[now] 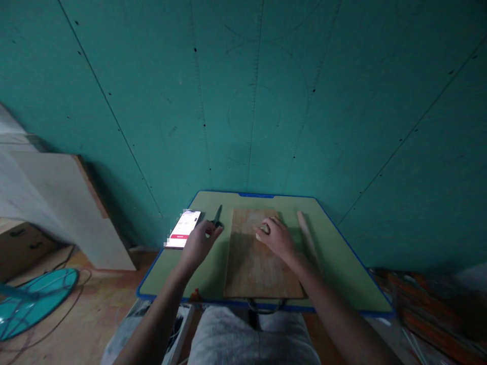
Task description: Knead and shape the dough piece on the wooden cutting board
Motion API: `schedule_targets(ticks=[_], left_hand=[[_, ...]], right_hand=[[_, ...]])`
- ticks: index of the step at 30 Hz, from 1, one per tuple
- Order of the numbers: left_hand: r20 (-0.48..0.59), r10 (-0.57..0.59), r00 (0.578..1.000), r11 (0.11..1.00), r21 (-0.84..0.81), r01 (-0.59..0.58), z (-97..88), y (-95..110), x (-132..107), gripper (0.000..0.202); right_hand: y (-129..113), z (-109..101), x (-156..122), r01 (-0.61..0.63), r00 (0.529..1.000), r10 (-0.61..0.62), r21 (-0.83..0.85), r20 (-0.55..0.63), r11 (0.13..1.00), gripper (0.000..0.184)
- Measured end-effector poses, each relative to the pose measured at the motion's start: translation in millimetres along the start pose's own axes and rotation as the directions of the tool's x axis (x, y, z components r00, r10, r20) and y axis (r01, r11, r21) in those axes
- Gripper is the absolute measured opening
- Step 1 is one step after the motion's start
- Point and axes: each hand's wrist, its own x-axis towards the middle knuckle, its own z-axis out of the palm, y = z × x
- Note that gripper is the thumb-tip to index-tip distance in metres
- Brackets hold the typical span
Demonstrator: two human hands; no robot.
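My right hand (280, 237) is above the middle of a wooden board (251, 274), its fingers curled round a small pale lump (265, 228), perhaps dough. Left of the board, my left hand (201, 241) hovers with fingers bent together; whatever they may hold is hidden. Just beyond its fingertips lies a pair of dark scissors (217, 218), blades pointing away from me. A phone (184, 228) with a lit white screen and a red bar rests beside that hand. To the right of the board lies a pale wooden rolling pin (307, 233), partly behind my right forearm.
All this is on a small green table (342, 284) with a blue edge, against a green wall (251, 101). On the left floor are a leaning pale panel (76, 208), a cardboard box (26, 248) and a turquoise round base (41, 299) with cables.
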Motion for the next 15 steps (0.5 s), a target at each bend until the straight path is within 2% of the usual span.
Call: schedule_targets(ticks=[3,7,11,15], left_hand=[[0.062,0.03,0.998,0.988,-0.156,-0.02,12.0,1.1,-17.8,0.037],[0.184,0.107,0.977,0.983,-0.165,-0.077,30.1,11.4,-43.1,0.034],[0.236,0.148,0.96,0.984,-0.134,-0.119,45.9,16.7,-58.5,0.033],[0.209,0.195,0.958,0.979,-0.101,-0.177,53.6,21.1,-56.7,0.04]], right_hand=[[-3.3,-15.0,-8.3,-0.037,0.992,0.048,-0.099,0.115,0.994,0.024],[-10.2,-25.8,-20.2,-0.01,0.974,0.009,0.003,0.228,1.0,0.014],[-14.4,-26.6,-25.2,0.059,0.983,-0.091,0.194,0.159,0.979,0.034],[-12.5,-30.9,-23.8,0.054,0.994,-0.08,0.293,0.08,0.955,0.033]])
